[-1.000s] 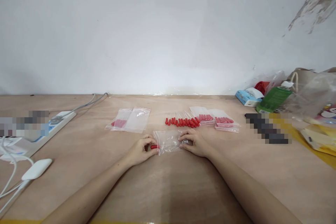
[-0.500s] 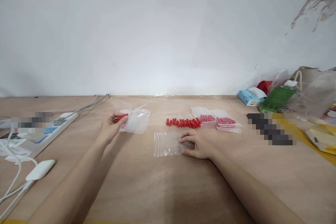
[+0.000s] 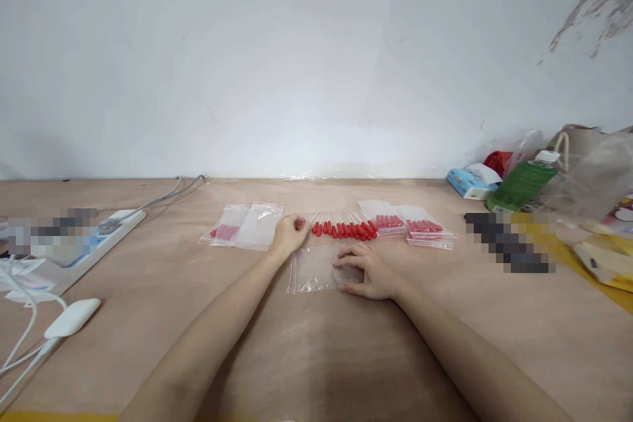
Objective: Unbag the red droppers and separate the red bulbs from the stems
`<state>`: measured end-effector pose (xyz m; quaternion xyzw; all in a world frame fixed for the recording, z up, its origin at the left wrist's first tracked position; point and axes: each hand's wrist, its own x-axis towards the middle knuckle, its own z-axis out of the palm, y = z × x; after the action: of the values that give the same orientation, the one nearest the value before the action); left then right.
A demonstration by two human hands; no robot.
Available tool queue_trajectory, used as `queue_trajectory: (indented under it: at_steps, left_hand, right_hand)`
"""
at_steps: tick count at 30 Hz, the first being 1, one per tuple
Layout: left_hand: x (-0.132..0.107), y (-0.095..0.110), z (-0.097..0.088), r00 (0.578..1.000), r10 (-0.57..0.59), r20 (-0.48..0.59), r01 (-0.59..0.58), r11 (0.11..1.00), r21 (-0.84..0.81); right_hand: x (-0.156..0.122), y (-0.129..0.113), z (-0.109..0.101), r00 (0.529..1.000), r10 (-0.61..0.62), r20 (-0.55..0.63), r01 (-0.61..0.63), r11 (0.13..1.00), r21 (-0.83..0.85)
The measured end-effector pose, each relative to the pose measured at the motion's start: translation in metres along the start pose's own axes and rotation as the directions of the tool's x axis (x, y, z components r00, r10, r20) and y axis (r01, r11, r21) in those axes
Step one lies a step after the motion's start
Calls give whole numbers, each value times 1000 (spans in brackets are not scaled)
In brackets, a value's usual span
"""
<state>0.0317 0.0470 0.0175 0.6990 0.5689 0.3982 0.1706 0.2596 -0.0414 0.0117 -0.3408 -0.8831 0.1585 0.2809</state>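
My left hand (image 3: pixel 293 232) is closed in a pinch at the left end of a row of droppers with red bulbs (image 3: pixel 341 231). A dropper seems to be in its fingers, its bulb hidden behind them. In front of the row lies a clear zip bag (image 3: pixel 312 270), flat, with its red-lined edge to the left. On the bag's right end rests my right hand (image 3: pixel 368 271), fingers spread and curved, thumb apart. Further left, overlapping zip bags (image 3: pixel 254 227) include one with red bulbs showing through (image 3: pixel 225 233).
Right of the row sit two stacks of filled zip bags (image 3: pixel 389 221) (image 3: pixel 424 227). Beyond them are a tissue pack (image 3: pixel 465 183), a green bottle (image 3: pixel 521 184) and a blurred dark object (image 3: pixel 509 244). At left lie a power strip (image 3: pixel 106 247) and a white charger (image 3: pixel 73 318) with cables.
My left hand has moved right, from the left zip bags to the left end of the dropper row, uncovering the red bulbs in one bag. My right hand stays on the clear bag.
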Motion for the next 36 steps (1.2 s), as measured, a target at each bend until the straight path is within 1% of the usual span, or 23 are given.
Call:
queue_trajectory:
  at_steps: [5,8,10,13,15,17,19,21,23,25,26,27,28,29,30,31,32,33,34,36]
  left_hand:
    - [0,-2,2,997,-32,63,32,999,1]
    - [-4,-4,-2,994,-34,101,36,999,-16]
    - [-11,-2,-8,994,-18,110,21,1000,-23]
    - [-28,5,-20,991,27,133,-25,999,-20]
    - [-40,9,-29,984,46,172,-46,999,-7]
    - [-48,10,-36,968,47,245,-45,999,-13]
    - [-52,8,-41,937,30,348,-11,998,-56]
    - [-55,6,-46,888,23,459,38,992,-122]
    - [-58,5,-52,826,42,562,66,983,-171]
    - [-61,6,-59,744,77,664,97,970,-221]
    - [-63,5,-64,716,88,692,116,963,-243]
    - [-63,4,-68,713,91,695,131,957,-260]
    - [-63,2,-74,740,80,668,139,953,-269]
    - [-60,-2,-80,795,54,604,139,953,-269]
    - [-56,-7,-88,864,14,503,133,958,-254]
    - [-50,-15,-95,922,-35,385,132,964,-229]
    - [-42,-23,-103,961,-90,261,146,968,-206]
    - [-34,-32,-111,975,-148,168,176,970,-166]
    - [-26,-41,-117,975,-196,107,208,971,-118]
    - [-11,-58,-127,955,-294,34,294,956,3]
  right_hand:
    - [0,1,1,1000,1,-1,-1,1000,0]
    - [0,1,1,1000,-3,-4,3,1000,1]
    - [0,1,1,1000,-2,-6,2,1000,0]
    - [0,0,1,1000,1,-9,-1,1000,-3]
    - [0,1,1,1000,7,-12,-7,1000,-7]
    - [0,1,3,1000,19,-13,-19,1000,-24]
    - [0,2,4,999,42,3,-42,997,-60]
    - [0,1,4,997,63,40,-58,993,-101]
    - [1,0,3,995,57,82,-47,991,-123]
    - [1,-1,3,994,39,101,-27,992,-125]
    - [1,-1,2,995,37,96,-25,992,-126]
    - [0,-2,2,995,41,87,-30,991,-128]
    - [0,-2,2,996,50,75,-40,991,-131]
    - [0,-2,2,996,61,63,-52,990,-134]
    - [0,-2,2,996,70,54,-62,989,-135]
    - [0,-2,2,996,76,48,-69,988,-135]
    - [0,-2,3,996,81,44,-75,988,-134]
    - [0,-2,3,995,86,41,-79,988,-136]
    - [0,-3,3,995,88,38,-82,987,-138]
    - [0,-3,3,995,89,36,-83,986,-147]
